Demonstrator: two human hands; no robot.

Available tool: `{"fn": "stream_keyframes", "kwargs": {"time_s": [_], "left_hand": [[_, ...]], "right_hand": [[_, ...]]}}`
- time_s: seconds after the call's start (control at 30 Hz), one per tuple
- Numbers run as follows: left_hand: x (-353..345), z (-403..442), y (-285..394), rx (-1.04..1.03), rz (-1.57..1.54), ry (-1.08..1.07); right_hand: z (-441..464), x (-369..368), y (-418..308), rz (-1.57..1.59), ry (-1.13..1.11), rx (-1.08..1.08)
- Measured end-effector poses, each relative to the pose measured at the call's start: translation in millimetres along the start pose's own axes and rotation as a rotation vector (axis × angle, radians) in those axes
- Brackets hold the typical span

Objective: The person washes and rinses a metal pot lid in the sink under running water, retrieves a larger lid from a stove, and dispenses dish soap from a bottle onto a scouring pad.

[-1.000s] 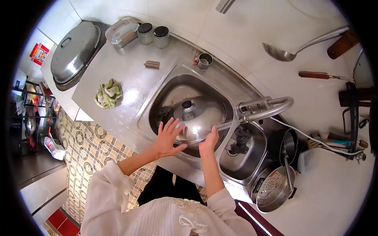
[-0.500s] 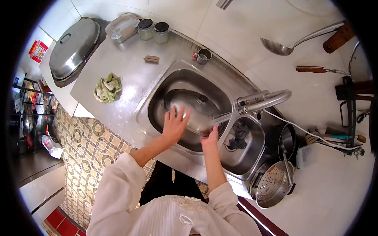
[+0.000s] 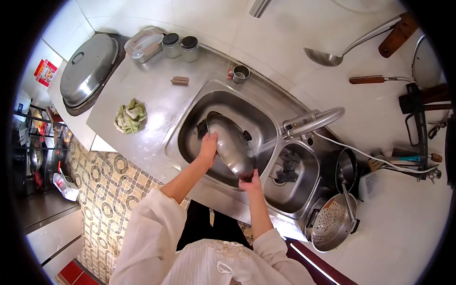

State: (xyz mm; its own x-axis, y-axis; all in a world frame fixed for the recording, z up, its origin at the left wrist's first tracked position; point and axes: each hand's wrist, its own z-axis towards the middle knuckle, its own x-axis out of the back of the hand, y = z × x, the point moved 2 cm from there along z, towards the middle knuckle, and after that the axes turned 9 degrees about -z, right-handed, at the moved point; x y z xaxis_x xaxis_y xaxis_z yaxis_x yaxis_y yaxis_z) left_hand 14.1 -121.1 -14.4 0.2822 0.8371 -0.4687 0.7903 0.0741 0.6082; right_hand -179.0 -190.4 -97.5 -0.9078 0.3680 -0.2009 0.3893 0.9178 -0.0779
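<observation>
The left hand (image 3: 208, 148) and the right hand (image 3: 250, 181) are apart from each other, both clamped on the rim of a domed metal lid (image 3: 229, 146). The left hand grips its near-left edge and the right hand its lower end, by the side of the basin nearest the body. The lid is tilted in the large basin (image 3: 195, 105), its black knob (image 3: 247, 136) turned toward the faucet (image 3: 319, 121). A stream of water (image 3: 261, 147) runs from the faucet beside the lid, near the knob. A dark item (image 3: 202, 128), too unclear to name, shows at the lid's upper left.

In the adjoining small basin (image 3: 271, 201) lies a crumpled dark cloth (image 3: 288, 167). Behind the large basin stand a metal cup (image 3: 241, 73) and a small red item (image 3: 230, 74).

On the metal surface (image 3: 159, 85) to the left are a green-and-white cloth (image 3: 130, 116), bunched up, and a small brown object (image 3: 180, 80). Two black-topped jars (image 3: 180, 50) stand side by side near the wall, next to a clear container (image 3: 144, 45). Farther left is a large oval metal cover (image 3: 90, 71).

Right of the basins are a dark pan (image 3: 345, 167) and a perforated strainer (image 3: 328, 218); a ladle (image 3: 325, 57) hangs on the wall above.
</observation>
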Motion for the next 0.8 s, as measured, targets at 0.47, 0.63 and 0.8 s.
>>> {"fn": "stream_keyframes", "kwargs": {"time_s": [0.47,0.63,0.8], "left_hand": [[-27,-54,-53,-0.28,0.44,-0.168],[-20,-55,-27,-0.318,0.44,-0.14],[-7,-49,-7,-0.451,0.514,-0.104]], "right_hand": [[6,-24,3,-0.803,0.09,0.881],[-35,-91,-29,-0.504,-0.095,0.782],[-24,-115,-32,0.275,-0.24,0.02]]}}
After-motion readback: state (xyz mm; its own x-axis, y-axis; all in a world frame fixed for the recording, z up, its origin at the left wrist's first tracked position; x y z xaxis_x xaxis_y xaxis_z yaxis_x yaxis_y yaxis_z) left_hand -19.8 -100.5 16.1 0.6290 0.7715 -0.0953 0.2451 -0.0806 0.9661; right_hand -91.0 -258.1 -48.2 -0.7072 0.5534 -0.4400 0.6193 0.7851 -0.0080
